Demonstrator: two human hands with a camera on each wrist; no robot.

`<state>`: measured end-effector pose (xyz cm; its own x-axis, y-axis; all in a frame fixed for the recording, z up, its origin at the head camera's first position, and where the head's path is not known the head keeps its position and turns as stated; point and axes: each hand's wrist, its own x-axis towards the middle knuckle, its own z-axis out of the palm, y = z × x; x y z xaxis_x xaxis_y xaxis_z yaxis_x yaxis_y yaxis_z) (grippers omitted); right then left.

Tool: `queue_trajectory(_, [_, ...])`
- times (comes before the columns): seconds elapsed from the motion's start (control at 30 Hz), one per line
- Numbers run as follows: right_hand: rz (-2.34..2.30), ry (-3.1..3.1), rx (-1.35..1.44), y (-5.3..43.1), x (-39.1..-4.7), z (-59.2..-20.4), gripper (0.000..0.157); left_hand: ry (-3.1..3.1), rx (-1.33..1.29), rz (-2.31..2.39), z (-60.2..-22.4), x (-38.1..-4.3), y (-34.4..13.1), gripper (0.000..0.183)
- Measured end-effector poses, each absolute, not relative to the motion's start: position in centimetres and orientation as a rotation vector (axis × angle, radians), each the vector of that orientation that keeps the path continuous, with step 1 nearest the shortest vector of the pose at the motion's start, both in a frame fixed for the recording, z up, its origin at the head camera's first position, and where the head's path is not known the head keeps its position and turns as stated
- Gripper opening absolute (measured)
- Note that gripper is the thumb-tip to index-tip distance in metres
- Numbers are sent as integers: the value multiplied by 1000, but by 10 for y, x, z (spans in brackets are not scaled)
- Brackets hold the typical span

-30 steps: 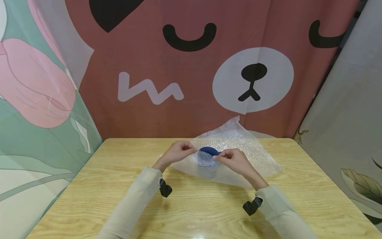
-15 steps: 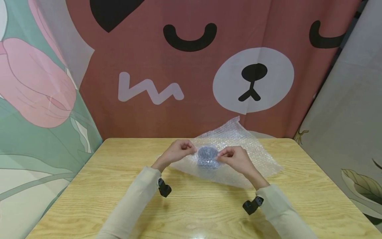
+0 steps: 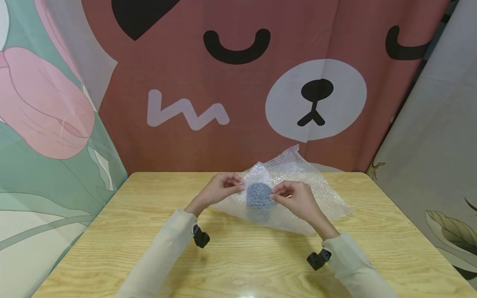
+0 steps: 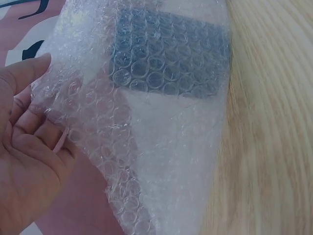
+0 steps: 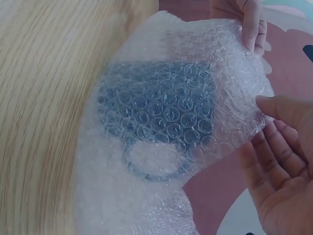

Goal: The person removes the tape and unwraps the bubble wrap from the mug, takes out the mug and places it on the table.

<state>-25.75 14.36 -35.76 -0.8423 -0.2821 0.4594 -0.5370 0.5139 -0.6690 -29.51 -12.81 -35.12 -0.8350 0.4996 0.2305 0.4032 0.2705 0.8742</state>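
Note:
On the table a blue mug [image 3: 259,198] stands upright on a sheet of bubble wrap [image 3: 318,188], part of which is drawn up in front of it. The mug shows dimly through the bubbles, and in the right wrist view its looped handle [image 5: 156,174] is visible. At the mug's left, my left hand [image 3: 222,188] pinches the raised edge of the sheet between thumb and fingers. My right hand [image 3: 298,199] pinches that edge on the right, near the mug's rim. The wrap covers the mug's opening from the head view.
The wooden table [image 3: 238,256] extends toward me and to both sides. Behind it hangs a curtain [image 3: 186,145] with a bear print, and the sheet's far corner stands up against it. Small black cameras [image 3: 201,236] sit on both wrists.
The raised edge of bubble wrap has come up over the mug's blue rim and now stands above and behind it. Both hands have shifted only slightly, still holding the sheet.

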Motion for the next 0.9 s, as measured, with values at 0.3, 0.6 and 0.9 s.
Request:
queue_trajectory(0.3, [1078,-2319,861,144,-252,-358,8,2358,1005,1664,-348,-289,-135,14])
queue_trajectory(0.6, [913,-2087,1102,146,-250,-362,19,2427,1059,1519,-343,-275,-138,16])
queue_trajectory(0.9, [811,-1883,1273,143,-249,-366,28,2494,1208,1346,-340,-264,-138,17])
